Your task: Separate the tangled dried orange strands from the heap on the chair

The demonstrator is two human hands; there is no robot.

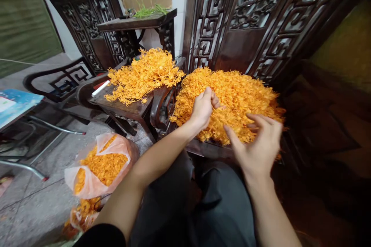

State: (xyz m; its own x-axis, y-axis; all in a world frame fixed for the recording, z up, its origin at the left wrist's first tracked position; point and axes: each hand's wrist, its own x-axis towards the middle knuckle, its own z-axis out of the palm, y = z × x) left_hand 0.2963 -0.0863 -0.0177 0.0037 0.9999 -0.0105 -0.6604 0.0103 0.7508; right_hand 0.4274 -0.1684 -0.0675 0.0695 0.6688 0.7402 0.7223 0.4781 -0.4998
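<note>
A large heap of orange frilly artificial sprigs (240,88) covers the seat of a carved dark wooden chair in front of me. My left hand (203,109) is closed at the front of this heap, its fingers curled around an orange sprig (222,121) that spreads out below the fist. The sprig's stem is hidden inside the hand. To the right, my right hand (257,139) stands open with thumb and fingers apart, close to the sprig and the heap's front edge. Nothing shows between its fingers.
More orange sprigs (147,73) lie on a small wooden table (127,106) at left. On the floor stands a translucent bag (85,185) of orange pieces. Green stems (152,10) rest on a higher side table. A blue folding table (21,104) stands far left.
</note>
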